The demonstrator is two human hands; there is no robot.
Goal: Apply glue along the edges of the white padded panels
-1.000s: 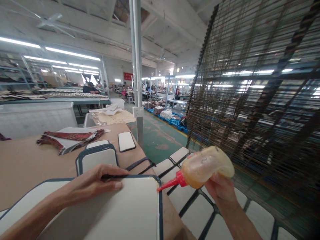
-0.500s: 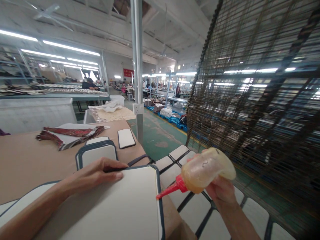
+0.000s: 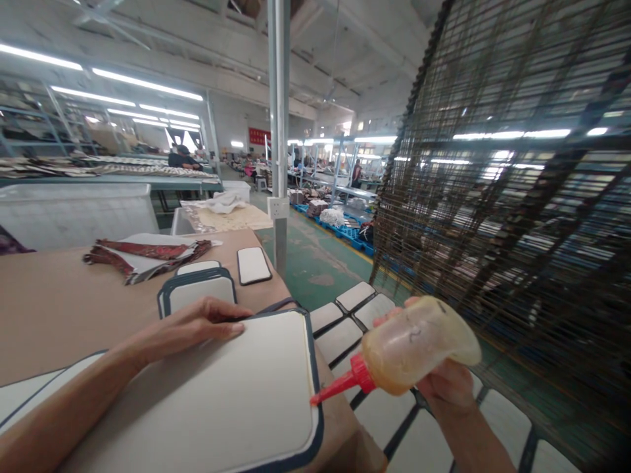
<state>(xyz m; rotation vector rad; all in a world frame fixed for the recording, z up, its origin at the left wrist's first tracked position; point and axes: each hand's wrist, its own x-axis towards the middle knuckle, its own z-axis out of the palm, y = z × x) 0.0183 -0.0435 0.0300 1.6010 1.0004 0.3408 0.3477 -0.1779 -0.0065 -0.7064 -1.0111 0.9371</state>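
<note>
My left hand (image 3: 211, 325) grips the far edge of a large white panel (image 3: 217, 401), thumb on its face and fingers beyond the rim. The panel has rounded corners and a dark blue border. My right hand (image 3: 446, 381) is wrapped round a squeeze bottle (image 3: 414, 338) of yellowish liquid, tilted down to the left. Its red nozzle (image 3: 340, 383) touches the panel's right edge at the seam between white face and dark border. A thin pale yellow line runs along that seam above the tip.
Smaller dark-edged white panels (image 3: 200, 292) are stacked on the brown table (image 3: 39, 282), near folded patterned fabric (image 3: 148, 253). More panels (image 3: 426, 443) lie in rows at lower right. A metal post (image 3: 279, 164) and a wire mesh rack (image 3: 493, 164) stand beyond.
The nozzle tip has moved down along the panel's right edge. The panel's lower right corner has come into view, while my left hand keeps its grip.
</note>
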